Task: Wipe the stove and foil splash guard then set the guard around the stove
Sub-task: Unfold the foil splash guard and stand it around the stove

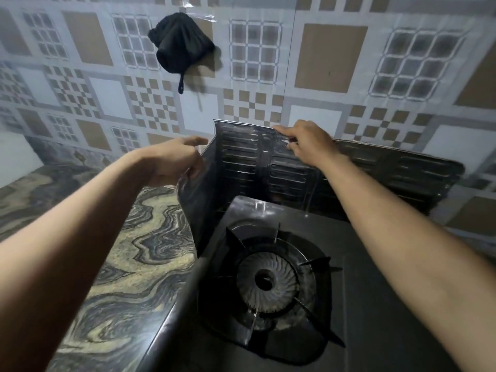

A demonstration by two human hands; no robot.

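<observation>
Left hand [177, 159] and right hand [308, 143] pinch foil guard [241, 162] edges behind stove [370, 296].

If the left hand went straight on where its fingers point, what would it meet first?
Likely the left panel of the foil splash guard, just ahead of the left hand; they may already touch.

Foil guard [268, 167] behind and left of stove [268, 280]

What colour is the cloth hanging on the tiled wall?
The cloth is black; the head view, the only one, shows it clearly.
</observation>
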